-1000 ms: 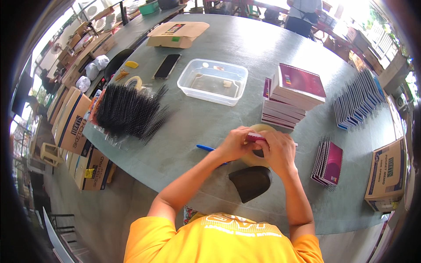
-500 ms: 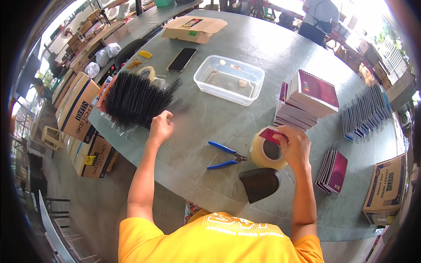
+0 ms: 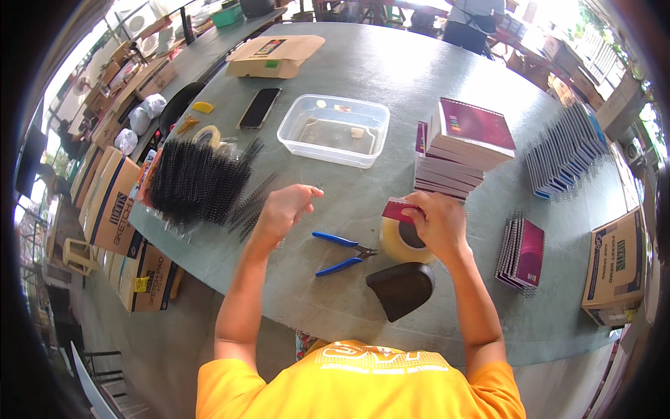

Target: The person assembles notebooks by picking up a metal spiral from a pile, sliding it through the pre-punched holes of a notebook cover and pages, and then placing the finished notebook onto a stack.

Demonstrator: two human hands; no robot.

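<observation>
My right hand [image 3: 438,225] presses a small maroon notebook [image 3: 396,208] on top of a roll of clear tape [image 3: 398,244] on the grey-green table [image 3: 363,77]. My left hand [image 3: 285,208] hovers left of it with fingertips pinched on a thin black spiral coil [image 3: 317,187], which is barely visible. Blue-handled pliers [image 3: 342,253] lie between my hands. To my left hand's left lies a pile of black spiral coils [image 3: 195,181].
A clear plastic tub [image 3: 333,129], a stack of maroon notebooks [image 3: 464,143], a row of bound notebooks [image 3: 569,150], a small notebook pile [image 3: 523,251], a black pouch [image 3: 401,288], a phone [image 3: 259,107] and cardboard boxes [image 3: 614,269] are around. More boxes [image 3: 115,209] stand on the floor at left.
My left hand left the tape roll, reached to the coil pile, then came back toward the middle with fingers pinched. My right hand stayed on the notebook and tape.
</observation>
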